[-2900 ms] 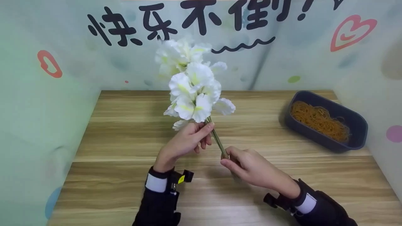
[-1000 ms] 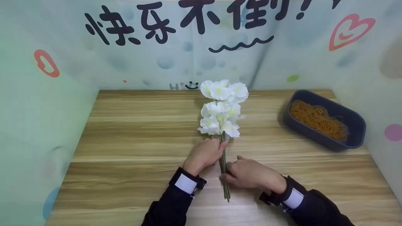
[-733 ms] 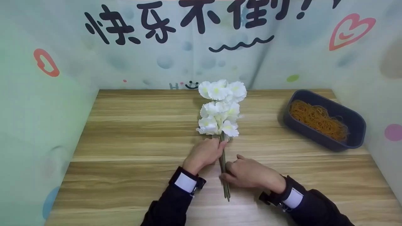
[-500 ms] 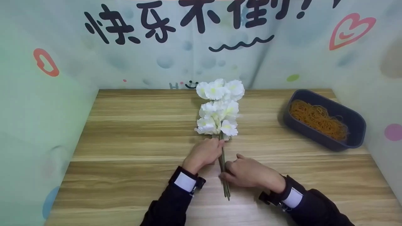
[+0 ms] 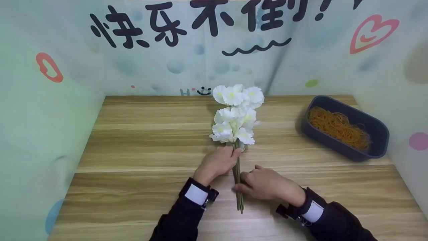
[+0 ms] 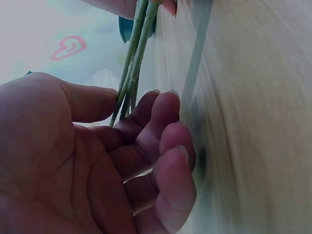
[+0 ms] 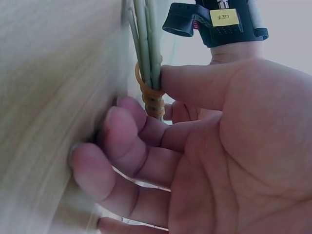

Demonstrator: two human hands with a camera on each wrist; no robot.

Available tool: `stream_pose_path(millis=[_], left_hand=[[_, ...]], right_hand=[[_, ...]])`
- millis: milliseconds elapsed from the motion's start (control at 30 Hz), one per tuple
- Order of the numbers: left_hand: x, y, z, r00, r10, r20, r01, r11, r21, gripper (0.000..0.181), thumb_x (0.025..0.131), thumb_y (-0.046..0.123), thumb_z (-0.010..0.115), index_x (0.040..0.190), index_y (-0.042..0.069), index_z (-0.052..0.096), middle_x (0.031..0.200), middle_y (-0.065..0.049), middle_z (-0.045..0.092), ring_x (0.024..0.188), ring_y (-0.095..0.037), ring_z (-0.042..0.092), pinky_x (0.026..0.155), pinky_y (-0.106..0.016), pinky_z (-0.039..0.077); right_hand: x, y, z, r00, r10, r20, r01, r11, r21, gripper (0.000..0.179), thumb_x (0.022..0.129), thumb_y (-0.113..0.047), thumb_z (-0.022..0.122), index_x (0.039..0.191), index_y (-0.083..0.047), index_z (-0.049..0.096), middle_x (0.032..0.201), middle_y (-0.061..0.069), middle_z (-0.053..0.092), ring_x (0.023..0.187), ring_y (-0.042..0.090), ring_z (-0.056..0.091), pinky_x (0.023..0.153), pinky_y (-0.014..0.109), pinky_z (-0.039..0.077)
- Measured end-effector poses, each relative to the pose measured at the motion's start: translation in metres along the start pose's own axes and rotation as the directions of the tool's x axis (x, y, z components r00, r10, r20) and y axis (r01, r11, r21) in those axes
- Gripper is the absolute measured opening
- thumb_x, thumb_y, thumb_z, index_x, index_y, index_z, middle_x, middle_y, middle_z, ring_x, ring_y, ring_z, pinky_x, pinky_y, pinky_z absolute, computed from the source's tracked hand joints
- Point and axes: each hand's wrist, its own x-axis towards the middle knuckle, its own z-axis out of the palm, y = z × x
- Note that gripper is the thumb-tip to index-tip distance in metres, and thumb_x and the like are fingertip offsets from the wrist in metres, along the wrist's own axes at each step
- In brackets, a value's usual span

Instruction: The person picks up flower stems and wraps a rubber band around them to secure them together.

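A bunch of white flowers [image 5: 234,115] with yellowish centres extends away from me over the table, its green stems [image 5: 238,170] pointing toward me. Just under the blossoms, my left hand [image 5: 219,161] pinches the stems between thumb and fingers; its other fingers curl loosely in the left wrist view. Lower down, my right hand [image 5: 267,184] pinches the same stems. The right wrist view shows an orange rubber band [image 7: 154,105] wound in several turns around them, right at the right thumb. The stem ends stick out below that hand.
A dark blue container [image 5: 329,144] with a heap of rubber bands [image 5: 337,129] stands at the back right of the wooden table [image 5: 140,150]. Printed walls [image 5: 160,67] enclose the table at the back and both sides.
The bunch has come down from a raised, left-leaning pose to nearly straight, close over the table. My left hand has moved right and turned over. Over the last second, the flowers only sway slightly.
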Motion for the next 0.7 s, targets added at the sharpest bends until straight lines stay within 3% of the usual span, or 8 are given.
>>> stream_pose_path(millis=[133, 233, 333, 700], left_hand=[[-0.002, 0.002, -0.001, 1.000, 0.005, -0.002, -0.005, 1.000, -0.012, 0.042, 0.122, 0.042, 0.044, 0.087, 0.020, 0.054, 0.070, 0.005, 0.049, 0.057, -0.011, 0.046, 0.054, -0.027, 0.036], [-0.003, 0.003, -0.002, 1.000, 0.007, 0.002, -0.007, 1.000, -0.023, 0.043, 0.122, 0.042, 0.044, 0.086, 0.021, 0.053, 0.070, 0.006, 0.048, 0.058, -0.012, 0.045, 0.054, -0.027, 0.037], [-0.003, 0.003, -0.002, 1.000, 0.006, 0.004, -0.006, 1.000, -0.029, 0.044, 0.122, 0.043, 0.045, 0.084, 0.022, 0.052, 0.071, 0.006, 0.046, 0.059, -0.011, 0.044, 0.056, -0.026, 0.037], [0.002, -0.005, 0.002, 0.999, 0.037, -0.013, -0.037, 0.999, -0.030, 0.046, 0.121, 0.045, 0.047, 0.083, 0.021, 0.051, 0.073, 0.006, 0.047, 0.062, -0.012, 0.044, 0.058, -0.029, 0.038]], right_hand=[[-0.007, -0.018, -0.020, 0.999, 0.031, 0.028, -0.031, 0.999, 0.014, 0.042, 0.116, -0.050, 0.060, 0.097, -0.014, 0.070, 0.075, 0.000, 0.070, 0.076, 0.028, 0.078, 0.115, 0.068, 0.055], [-0.008, -0.022, -0.026, 0.999, 0.044, 0.029, -0.044, 0.999, 0.000, 0.041, 0.115, -0.051, 0.062, 0.094, -0.015, 0.070, 0.070, -0.005, 0.061, 0.063, 0.016, 0.063, 0.090, 0.054, 0.064], [-0.008, -0.021, -0.026, 0.999, 0.051, 0.018, -0.051, 0.999, -0.009, 0.042, 0.114, -0.050, 0.064, 0.090, -0.016, 0.068, 0.067, -0.007, 0.054, 0.058, 0.011, 0.052, 0.066, 0.042, 0.054], [-0.012, -0.022, -0.031, 0.996, 0.091, -0.026, -0.091, 0.996, 0.006, 0.048, 0.112, -0.055, 0.065, 0.084, -0.017, 0.064, 0.067, -0.006, 0.055, 0.060, 0.013, 0.054, 0.059, 0.040, 0.050]])
